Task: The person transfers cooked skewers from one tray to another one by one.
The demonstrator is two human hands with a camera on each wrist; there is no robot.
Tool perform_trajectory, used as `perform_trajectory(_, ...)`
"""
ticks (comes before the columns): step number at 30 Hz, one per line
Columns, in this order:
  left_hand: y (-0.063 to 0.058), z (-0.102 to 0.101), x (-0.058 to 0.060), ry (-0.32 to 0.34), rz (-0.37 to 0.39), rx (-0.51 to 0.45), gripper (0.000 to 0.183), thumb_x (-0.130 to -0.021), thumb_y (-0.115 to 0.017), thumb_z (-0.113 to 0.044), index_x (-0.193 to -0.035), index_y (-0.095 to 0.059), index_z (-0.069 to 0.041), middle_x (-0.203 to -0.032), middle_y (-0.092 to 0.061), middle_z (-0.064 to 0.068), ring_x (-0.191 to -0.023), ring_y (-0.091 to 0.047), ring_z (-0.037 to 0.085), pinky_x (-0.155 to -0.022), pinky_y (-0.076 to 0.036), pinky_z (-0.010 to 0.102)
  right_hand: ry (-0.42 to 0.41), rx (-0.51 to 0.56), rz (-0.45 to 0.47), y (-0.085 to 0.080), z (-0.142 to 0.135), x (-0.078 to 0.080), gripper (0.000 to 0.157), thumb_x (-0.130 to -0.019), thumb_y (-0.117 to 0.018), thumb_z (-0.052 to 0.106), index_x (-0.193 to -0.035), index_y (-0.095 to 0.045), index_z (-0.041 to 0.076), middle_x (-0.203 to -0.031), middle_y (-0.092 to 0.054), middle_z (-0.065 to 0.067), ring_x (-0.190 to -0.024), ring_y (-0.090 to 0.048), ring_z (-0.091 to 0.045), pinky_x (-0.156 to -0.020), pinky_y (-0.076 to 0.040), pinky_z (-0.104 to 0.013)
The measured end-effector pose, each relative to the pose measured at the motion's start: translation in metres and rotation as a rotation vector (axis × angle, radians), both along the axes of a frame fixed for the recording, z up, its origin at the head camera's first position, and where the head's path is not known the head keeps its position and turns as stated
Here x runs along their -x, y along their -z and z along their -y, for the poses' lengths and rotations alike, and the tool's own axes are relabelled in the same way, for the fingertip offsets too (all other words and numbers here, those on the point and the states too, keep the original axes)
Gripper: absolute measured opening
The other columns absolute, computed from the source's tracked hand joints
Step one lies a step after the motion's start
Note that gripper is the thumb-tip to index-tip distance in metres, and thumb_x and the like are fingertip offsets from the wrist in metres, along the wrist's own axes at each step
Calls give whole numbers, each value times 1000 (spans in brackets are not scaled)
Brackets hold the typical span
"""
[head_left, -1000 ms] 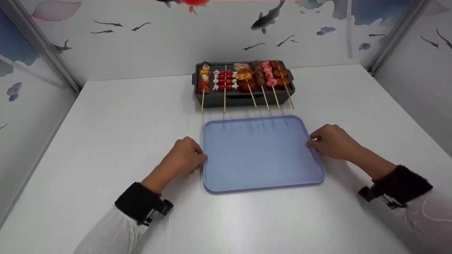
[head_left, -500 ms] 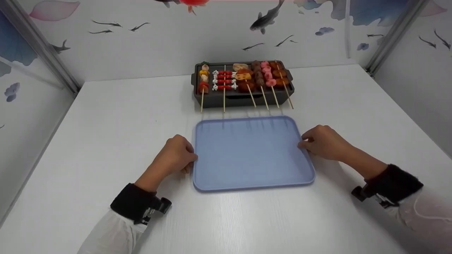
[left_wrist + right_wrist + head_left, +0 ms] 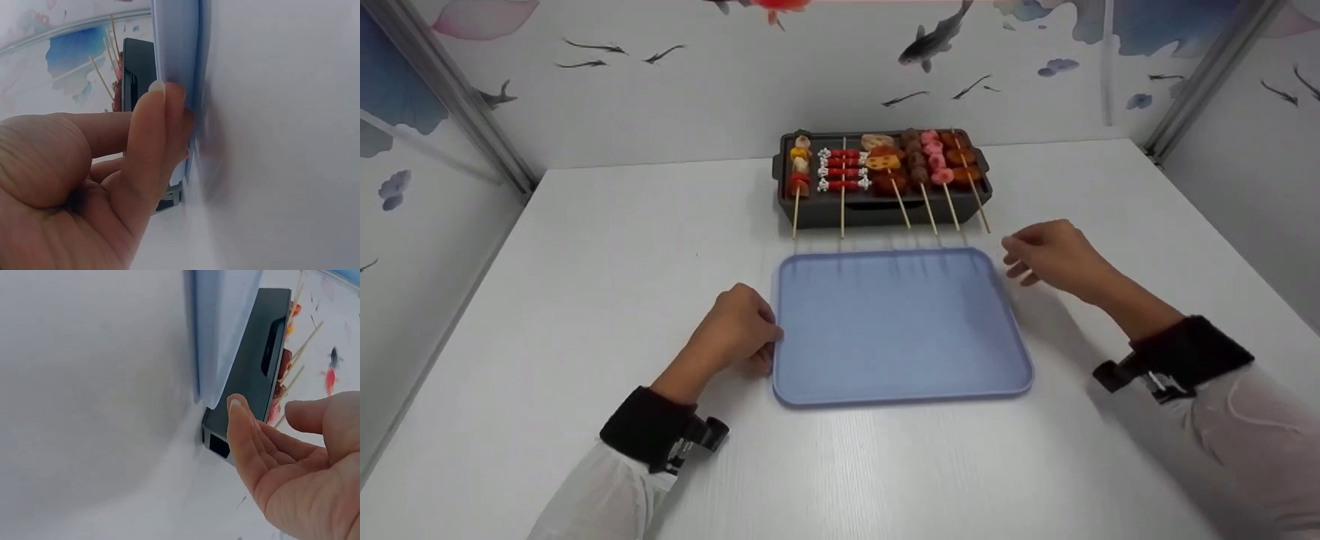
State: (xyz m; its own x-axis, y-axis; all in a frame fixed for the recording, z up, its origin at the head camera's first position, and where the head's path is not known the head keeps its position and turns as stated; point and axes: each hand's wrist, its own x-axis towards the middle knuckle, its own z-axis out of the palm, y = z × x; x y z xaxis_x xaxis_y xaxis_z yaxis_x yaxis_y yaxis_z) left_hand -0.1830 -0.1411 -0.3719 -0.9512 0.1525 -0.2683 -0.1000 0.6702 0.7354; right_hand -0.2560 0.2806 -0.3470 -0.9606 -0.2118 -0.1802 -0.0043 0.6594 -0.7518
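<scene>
A light blue rectangular tray lies on the white table in front of a small black grill. At its left rim, my left hand pinches the edge; the left wrist view shows the thumb and fingertips right at the tray's side wall. My right hand hovers beyond the tray's far right corner, fingers loosely bent and holding nothing. In the right wrist view a gap shows between its thumb and fingers, with the grill behind them. Several food skewers lie across the grill top, sticks pointing toward me.
The grill stands near the back wall, which is printed with fish and leaves. Side panels with metal corner posts border the white table. Both wrists wear black bands with small cameras.
The tray slid a little to the left with both hands at its sides. Then my right hand let go of the right rim and moved up and away toward the grill; my left hand stayed.
</scene>
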Motion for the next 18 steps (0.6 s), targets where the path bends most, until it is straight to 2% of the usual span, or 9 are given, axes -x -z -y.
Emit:
perform_trajectory(5,1,1,0,-11,-3,-10,12,-88,-64,5,-79,-72,6,-57,-66,10,-46,-65,15,-46,-53,24,91,381,177,-9,8,24,65,-106,-53,36,-148,-38,-12,-140,-54,-26,-109,-70,-18,-92,-58,-34)
perform_trajectory(10,1,0,0,-15,10,-31,9,-88,-64,5,-88,-72,9,-60,-68,11,-47,-66,16,-48,-55,25,146,639,311,-11,15,39,64,-107,-54,27,-152,-29,-10,-138,-53,-23,-112,-69,-21,-97,-55,-35)
perform_trajectory(14,1,-1,0,-17,3,-1,9,-88,-66,3,-90,-73,8,-61,-69,10,-48,-65,14,-49,-54,25,183,746,359,-8,20,47,55,-106,-56,22,-147,-35,-9,-122,-64,-17,-106,-71,-22,-93,-57,-33)
perform_trajectory(18,0,0,1,-14,-12,21,8,-88,-67,3,-88,-74,7,-62,-69,9,-49,-65,13,-51,-53,24,200,831,372,-4,22,52,35,-104,-59,14,-129,-54,-9,-102,-71,-14,-93,-72,-20,-82,-59,-28)
